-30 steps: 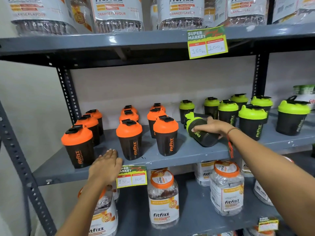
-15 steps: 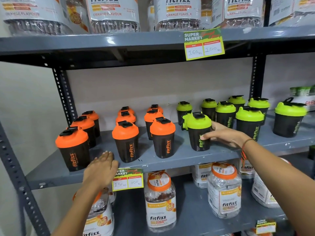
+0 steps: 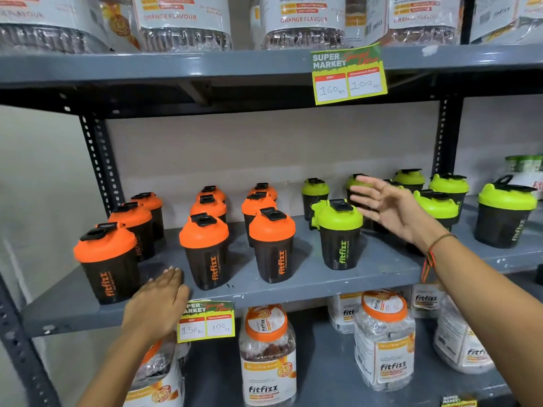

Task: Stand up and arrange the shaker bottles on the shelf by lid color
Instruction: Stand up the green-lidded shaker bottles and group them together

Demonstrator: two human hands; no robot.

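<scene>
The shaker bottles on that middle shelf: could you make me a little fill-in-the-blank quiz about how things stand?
1. The shakers on the left part of the shelf have ____ lids.
2. The front green-lidded shaker stands ____ on the shelf.
3. The right hand is open and holds ____.
4. The left hand rests flat on the shelf's front ____.

Missing words: orange; upright; nothing; edge

Left hand lies flat, palm down; right hand hovers with fingers spread
</scene>
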